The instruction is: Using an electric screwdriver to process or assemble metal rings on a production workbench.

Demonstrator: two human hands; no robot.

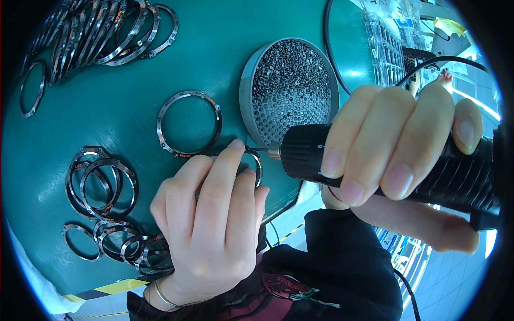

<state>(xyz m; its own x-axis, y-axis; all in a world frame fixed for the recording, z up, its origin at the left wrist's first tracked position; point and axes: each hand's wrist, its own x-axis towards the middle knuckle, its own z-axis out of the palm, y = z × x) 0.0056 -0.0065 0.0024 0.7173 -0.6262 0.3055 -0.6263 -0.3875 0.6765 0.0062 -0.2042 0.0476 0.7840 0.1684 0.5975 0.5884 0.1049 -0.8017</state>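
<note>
My right hand (pixel 399 147) is wrapped around a black electric screwdriver (pixel 305 152), held level with its bit pointing left. The bit tip touches a small metal ring (pixel 256 163) that my left hand (pixel 211 219) holds with curled fingers, index finger on top. Most of that ring is hidden behind my fingers. Just above my left hand a larger metal ring (pixel 188 124) lies flat on the green table (pixel 107 107).
A round grey perforated tray of tiny screws (pixel 289 85) stands behind the screwdriver. Several metal rings are piled at the top left (pixel 107 32) and at the lower left (pixel 101 184). Clear bags of parts (pixel 388 48) lie at the top right. The table edge runs below my hands.
</note>
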